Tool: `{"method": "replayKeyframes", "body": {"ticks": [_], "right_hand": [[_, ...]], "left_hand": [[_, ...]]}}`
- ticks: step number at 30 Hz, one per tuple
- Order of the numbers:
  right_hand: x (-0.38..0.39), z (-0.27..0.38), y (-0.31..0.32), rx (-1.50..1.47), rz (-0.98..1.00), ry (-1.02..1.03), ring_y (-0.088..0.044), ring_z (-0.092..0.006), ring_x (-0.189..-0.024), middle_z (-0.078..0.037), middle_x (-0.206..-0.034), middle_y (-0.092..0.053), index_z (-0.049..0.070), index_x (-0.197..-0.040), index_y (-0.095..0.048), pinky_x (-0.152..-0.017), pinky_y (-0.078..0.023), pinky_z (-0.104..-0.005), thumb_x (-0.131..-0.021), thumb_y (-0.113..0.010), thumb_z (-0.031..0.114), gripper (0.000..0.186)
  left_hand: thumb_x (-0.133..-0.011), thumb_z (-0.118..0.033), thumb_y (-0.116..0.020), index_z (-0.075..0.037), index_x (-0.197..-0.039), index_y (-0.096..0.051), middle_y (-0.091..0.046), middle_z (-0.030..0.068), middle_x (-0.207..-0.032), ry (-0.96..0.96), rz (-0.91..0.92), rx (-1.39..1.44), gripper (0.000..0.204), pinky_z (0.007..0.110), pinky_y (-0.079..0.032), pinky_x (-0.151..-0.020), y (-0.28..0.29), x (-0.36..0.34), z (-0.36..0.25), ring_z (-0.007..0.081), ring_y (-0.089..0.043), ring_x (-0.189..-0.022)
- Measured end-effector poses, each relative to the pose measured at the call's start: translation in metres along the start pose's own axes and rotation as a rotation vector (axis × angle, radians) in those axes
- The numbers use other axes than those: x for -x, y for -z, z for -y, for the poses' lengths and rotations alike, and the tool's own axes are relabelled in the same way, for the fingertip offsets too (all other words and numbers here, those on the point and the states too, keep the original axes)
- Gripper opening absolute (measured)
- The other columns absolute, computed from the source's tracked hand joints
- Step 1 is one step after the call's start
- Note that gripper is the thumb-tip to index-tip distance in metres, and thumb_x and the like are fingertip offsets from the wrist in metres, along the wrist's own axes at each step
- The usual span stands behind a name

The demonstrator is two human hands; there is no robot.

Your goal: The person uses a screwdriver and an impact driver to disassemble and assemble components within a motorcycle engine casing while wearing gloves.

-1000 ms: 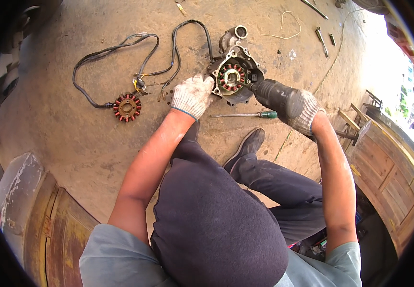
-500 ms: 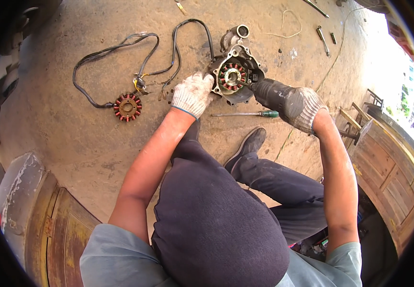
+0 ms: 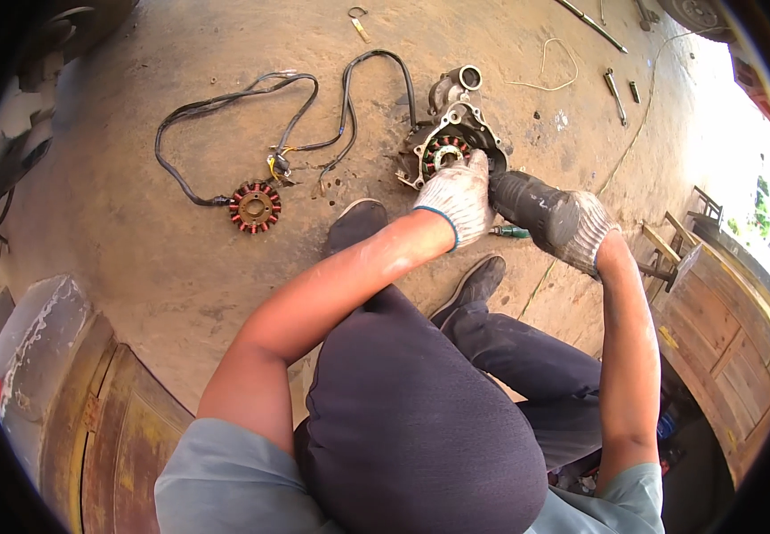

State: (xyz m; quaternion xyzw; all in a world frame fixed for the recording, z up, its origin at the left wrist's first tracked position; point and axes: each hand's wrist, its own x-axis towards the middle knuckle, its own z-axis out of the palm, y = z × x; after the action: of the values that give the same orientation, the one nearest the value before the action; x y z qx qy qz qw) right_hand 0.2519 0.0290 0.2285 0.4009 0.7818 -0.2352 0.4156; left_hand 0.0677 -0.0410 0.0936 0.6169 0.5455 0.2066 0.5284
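Observation:
My right hand (image 3: pixel 588 233), in a whitish knit glove, grips a dark power drill (image 3: pixel 536 209) with its nose pointing left toward a metal engine cover (image 3: pixel 483 125). Inside that cover sits a ring-shaped stator (image 3: pixel 443 144) with reddish copper windings. My left hand (image 3: pixel 456 198), also gloved, is at the cover's near side, its fingers closed beside the drill's nose. Whatever they pinch, and the drill's tip, are hidden behind the glove. Partly covered by my left hand and the drill is a screwdriver with a green handle (image 3: pixel 511 231).
A second stator (image 3: pixel 241 210) lies on the concrete floor at left, joined to a looped black cable (image 3: pixel 169 165). Several tools, including a socket wrench (image 3: pixel 616 96) and a long bar (image 3: pixel 591 25), lie at upper right. Wooden cabinets (image 3: pixel 714 325) flank me.
My left hand has moved right, from the cover's left edge to its front by the drill's nose. The drill stays in my right hand. The whole view has shifted slightly.

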Motion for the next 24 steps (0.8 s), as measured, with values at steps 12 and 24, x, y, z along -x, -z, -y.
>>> {"method": "replayKeyframes", "body": {"ticks": [12,24], "right_hand": [[0.021,-0.006,-0.029,-0.341,-0.248,0.004,-0.075,-0.0399,-0.094,-0.018,-0.1,-0.079,0.007,-0.119,-0.075,-0.083,-0.061,-0.0468,-0.086,-0.078,0.02,0.036],[0.003,0.002,-0.024,-0.02,-0.201,0.107,-0.075,-0.0383,-0.089,-0.017,-0.096,-0.078,0.01,-0.111,-0.075,-0.081,-0.061,-0.0489,-0.089,-0.075,0.027,0.028]], "left_hand": [[-0.082,-0.005,-0.07,0.008,-0.144,-0.048,-0.055,0.0345,-0.134,-0.156,-0.25,0.145,0.068,0.054,-0.053,-0.103,-0.017,0.032,-0.011,0.0516,-0.059,-0.123],[-0.085,-0.013,-0.072,0.013,-0.148,-0.043,-0.053,0.0371,-0.14,-0.066,-0.163,0.087,0.073,0.053,-0.055,-0.102,-0.011,0.032,-0.001,0.0501,-0.063,-0.121]]}}
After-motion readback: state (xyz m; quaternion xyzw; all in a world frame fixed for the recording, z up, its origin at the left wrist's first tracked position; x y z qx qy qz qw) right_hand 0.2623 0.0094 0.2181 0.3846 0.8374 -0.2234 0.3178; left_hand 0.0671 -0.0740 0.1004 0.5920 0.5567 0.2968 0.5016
